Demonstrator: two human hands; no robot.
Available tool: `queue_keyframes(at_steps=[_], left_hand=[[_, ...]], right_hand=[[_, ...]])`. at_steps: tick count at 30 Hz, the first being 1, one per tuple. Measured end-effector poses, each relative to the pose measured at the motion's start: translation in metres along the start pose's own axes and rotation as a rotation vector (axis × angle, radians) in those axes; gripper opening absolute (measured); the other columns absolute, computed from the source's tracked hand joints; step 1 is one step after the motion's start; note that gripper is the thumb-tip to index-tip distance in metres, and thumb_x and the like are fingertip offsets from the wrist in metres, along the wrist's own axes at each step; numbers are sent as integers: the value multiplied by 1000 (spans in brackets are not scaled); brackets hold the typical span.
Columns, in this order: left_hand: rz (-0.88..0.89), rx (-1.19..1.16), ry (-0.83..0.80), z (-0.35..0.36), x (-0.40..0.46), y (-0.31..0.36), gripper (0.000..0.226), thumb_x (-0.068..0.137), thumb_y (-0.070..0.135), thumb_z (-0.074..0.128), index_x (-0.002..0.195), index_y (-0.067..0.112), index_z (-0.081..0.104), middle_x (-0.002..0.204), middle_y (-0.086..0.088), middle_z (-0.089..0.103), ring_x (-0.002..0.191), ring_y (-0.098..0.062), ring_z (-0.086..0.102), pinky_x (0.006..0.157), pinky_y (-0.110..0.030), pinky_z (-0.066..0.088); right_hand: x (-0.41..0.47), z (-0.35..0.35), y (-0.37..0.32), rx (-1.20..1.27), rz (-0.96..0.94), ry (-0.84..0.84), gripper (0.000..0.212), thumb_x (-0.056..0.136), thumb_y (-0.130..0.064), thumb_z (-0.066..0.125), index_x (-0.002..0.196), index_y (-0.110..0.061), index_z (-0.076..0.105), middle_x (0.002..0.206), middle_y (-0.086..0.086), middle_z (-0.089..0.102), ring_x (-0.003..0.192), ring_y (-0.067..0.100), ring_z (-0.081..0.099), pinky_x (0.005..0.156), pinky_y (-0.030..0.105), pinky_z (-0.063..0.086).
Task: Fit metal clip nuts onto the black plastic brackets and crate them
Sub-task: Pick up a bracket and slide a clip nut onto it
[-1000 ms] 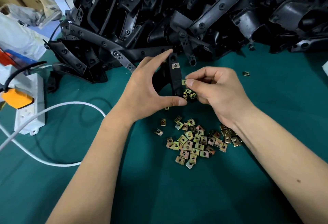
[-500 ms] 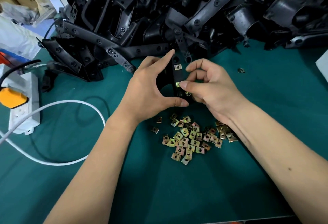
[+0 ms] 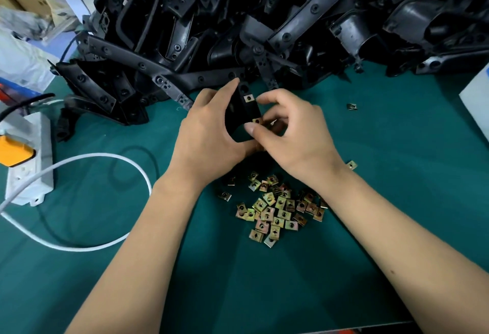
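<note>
My left hand [image 3: 209, 135] grips a black plastic bracket [image 3: 242, 114] upright above the green table, forefinger at its top and thumb under its lower end. One clip nut [image 3: 249, 98] sits fitted near the bracket's top. My right hand [image 3: 293, 132] pinches a second clip nut [image 3: 257, 121] against the bracket's right edge, lower down, thumb tip pressing beside it. Several loose clip nuts [image 3: 275, 208] lie in a pile on the table just below both hands.
A big heap of black brackets [image 3: 264, 21] fills the back of the green table [image 3: 397, 148]. Single stray nuts [image 3: 352, 106] lie to the right. A white power strip [image 3: 29, 159] with an orange plug and a white cable [image 3: 105, 157] sit left. A white box corner [image 3: 476, 100] is at the right edge.
My right hand has brought the second clip nut from beside the bracket onto its right edge and closed in against my left hand. The bracket stays in my left hand.
</note>
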State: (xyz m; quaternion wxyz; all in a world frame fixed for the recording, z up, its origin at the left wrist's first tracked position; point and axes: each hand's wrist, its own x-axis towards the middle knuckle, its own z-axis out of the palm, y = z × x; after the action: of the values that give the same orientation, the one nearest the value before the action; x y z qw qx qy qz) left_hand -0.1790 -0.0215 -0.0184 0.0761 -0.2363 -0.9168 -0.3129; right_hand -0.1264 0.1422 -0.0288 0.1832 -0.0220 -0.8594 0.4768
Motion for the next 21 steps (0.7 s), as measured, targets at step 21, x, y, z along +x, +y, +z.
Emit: queue_keyframes(at_steps=[21], left_hand=[[-157, -777, 18, 1, 5, 0, 20, 97, 4, 67, 117, 6, 69, 99, -4, 72, 92, -16, 65, 91, -39, 53]], right_hand=[[2, 7, -1, -2, -5, -46, 28, 87, -31, 80, 113, -29, 73, 78, -8, 73, 74, 5, 69, 74, 29, 55]])
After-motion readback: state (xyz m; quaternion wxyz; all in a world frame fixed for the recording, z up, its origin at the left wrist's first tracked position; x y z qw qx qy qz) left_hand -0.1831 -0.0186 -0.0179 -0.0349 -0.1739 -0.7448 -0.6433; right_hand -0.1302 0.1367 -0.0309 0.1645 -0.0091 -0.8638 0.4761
